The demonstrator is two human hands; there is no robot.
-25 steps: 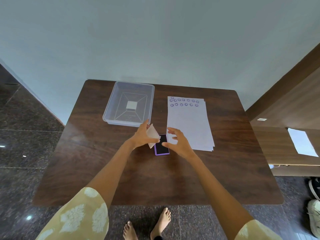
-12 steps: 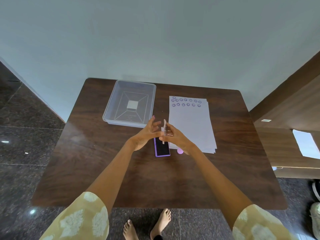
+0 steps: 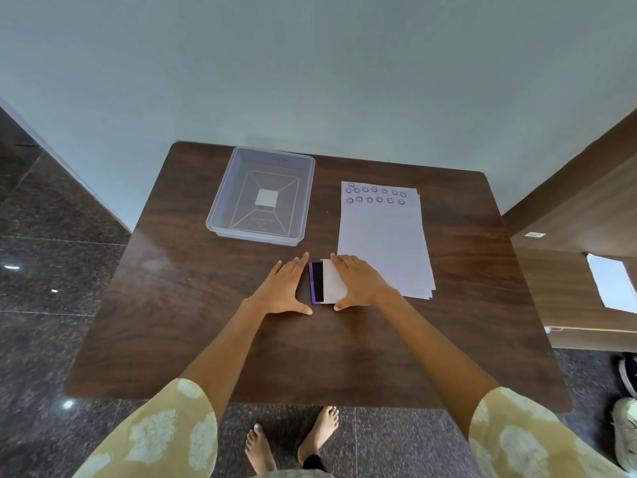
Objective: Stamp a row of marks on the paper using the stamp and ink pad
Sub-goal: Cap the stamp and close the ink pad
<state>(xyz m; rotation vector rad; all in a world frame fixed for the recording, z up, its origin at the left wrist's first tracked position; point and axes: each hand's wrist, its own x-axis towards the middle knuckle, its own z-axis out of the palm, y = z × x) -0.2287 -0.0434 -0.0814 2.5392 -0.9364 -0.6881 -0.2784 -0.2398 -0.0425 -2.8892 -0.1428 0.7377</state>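
A purple ink pad with a black inking surface lies on the table near the paper's lower left corner. Its whitish lid covers the right half of the pad, and my right hand lies over the lid with the thumb at its near edge. Beside the pad's left edge, my left hand rests flat on the table and holds nothing. The stack of white paper carries two rows of purple round marks along its top. No stamp is visible.
A clear plastic tray stands at the back of the dark wooden table, left of the paper. A wall runs behind the table. Wooden furniture with a white sheet is at the right. My bare feet are below the near edge.
The lid was held up in my left hand, then stood on edge between both hands; now it lies over the pad's right half under my right hand. My left hand has dropped flat to the table.
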